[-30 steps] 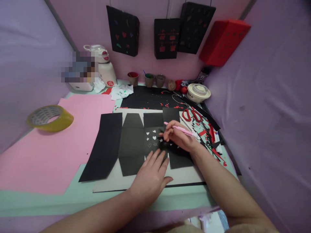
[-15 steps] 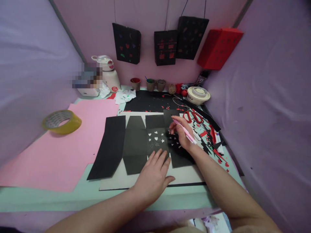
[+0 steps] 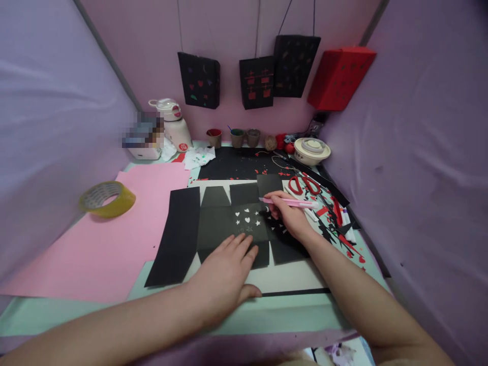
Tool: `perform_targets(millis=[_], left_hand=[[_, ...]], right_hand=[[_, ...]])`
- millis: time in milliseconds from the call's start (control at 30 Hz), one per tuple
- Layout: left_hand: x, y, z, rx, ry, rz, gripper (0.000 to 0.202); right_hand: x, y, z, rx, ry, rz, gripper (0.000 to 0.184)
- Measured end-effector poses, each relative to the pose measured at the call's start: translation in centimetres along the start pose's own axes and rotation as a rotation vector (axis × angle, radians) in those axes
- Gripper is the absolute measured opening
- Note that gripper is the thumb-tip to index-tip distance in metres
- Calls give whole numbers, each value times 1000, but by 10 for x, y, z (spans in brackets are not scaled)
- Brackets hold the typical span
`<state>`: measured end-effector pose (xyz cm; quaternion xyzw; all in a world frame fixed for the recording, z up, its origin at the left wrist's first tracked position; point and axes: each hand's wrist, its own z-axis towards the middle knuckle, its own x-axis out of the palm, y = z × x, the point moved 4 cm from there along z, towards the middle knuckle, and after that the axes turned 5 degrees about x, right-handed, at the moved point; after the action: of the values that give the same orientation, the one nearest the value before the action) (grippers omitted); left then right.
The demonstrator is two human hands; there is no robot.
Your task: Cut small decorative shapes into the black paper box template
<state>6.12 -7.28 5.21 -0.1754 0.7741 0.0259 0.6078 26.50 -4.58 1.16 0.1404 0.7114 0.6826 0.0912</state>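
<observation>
A sheet of black card (image 3: 215, 223) with folded tabs lies flat over a white board (image 3: 293, 277). White hearts and stars show through cut-outs in its middle panel, with faint drawn outlines below them. My left hand (image 3: 224, 267) rests open on the card's lower edge, fingers spread, fingertips just under the outlines. In my right hand (image 3: 286, 213), fingers are closed around a slim pink pen-shaped craft knife (image 3: 292, 202). It lies nearly level, its thin grey tip pointing left above the cut-outs. My right hand partly hides the triangular cut-outs in the right panel.
Red-handled scissors (image 3: 305, 185) and black and red scraps lie to the right. Yellow tape (image 3: 108, 199) sits on pink paper (image 3: 102, 249) at left. Behind stand a white bottle (image 3: 177, 133), paint cups (image 3: 237, 138) and a bowl (image 3: 311, 151). Black boxes (image 3: 200, 81) hang above.
The knife in my right hand has swung from a steep slant to nearly level, its tip lower and further left. My left hand has slid slightly left. The camera view has shifted a little.
</observation>
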Motion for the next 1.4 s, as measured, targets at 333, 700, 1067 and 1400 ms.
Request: perform_targets(millis=[333,700,1067,1400], left_hand=[[28,21,24,-19,19,115,102],[22,27,30,105,-38,-23,102],[36,34,32,159,-200,-201,98],[36,33,33,169,-192,-192,97]], right_hand=[[6,-3,-4,90,9,54,21],[15,2,-26,141,-254,-101,23],[17,-15,-39,79,-370,-372,16],[19,-12,-38,-59,-411,-555,5]])
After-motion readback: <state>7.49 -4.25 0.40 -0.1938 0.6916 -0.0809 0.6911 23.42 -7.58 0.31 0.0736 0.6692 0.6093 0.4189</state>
